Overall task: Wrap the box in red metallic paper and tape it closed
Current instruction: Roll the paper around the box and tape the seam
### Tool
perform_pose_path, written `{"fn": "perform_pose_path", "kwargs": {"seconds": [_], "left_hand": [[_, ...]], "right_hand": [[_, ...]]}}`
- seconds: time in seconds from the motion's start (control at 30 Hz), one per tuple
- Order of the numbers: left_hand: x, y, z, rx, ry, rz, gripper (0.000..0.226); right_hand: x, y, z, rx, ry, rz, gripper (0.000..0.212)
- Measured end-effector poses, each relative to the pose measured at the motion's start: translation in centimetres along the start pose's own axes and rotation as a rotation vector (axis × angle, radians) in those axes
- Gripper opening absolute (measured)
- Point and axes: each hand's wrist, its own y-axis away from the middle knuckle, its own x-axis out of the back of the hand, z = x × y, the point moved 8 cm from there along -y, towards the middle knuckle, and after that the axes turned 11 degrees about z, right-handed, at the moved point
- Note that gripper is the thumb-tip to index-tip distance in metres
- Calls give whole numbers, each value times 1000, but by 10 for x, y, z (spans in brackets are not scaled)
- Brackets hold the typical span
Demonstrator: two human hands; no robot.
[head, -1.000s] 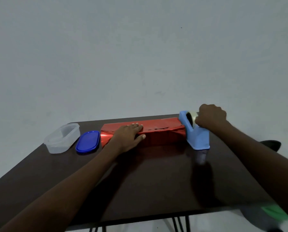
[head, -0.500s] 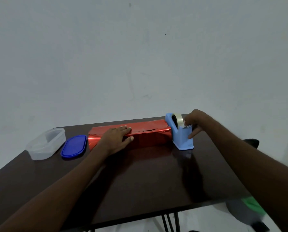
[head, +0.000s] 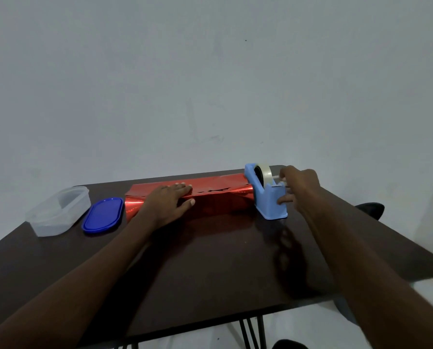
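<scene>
With the left hand (head: 168, 202) pressing flat on the red-wrapped box (head: 210, 197) at the bench's (head: 210, 260) twelve o'clock, the right hand's (head: 299, 187) grip pinching tape at the dispenser (head: 268, 195) could drag it, letting the seam spring open.

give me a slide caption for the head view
Left hand presses the red-wrapped box flat while the right hand pinches tape at the blue tape dispenser.
</scene>
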Motion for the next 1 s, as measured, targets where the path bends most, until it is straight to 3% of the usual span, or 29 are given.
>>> {"fn": "perform_pose_path", "kwargs": {"seconds": [0.1, 0.2, 0.3, 0.8, 1.0], "left_hand": [[1, 1, 1, 2, -1, -6, 70], [2, 2, 1, 8, -8, -11, 73], [1, 2, 1, 14, -7, -18, 74], [-1, 1, 0, 11, -6, -5, 74], [-1, 1, 1, 3, -1, 18, 72]], "right_hand": [[5, -2, 18, 3, -71, 17, 21], [10, -3, 31, 62, 3, 112, 11], [15, 2, 39, 125, 11, 196, 29], [13, 3, 55, 78, -46, 297, 23], [16, 15, 73, -15, 14, 325, 6]]}}
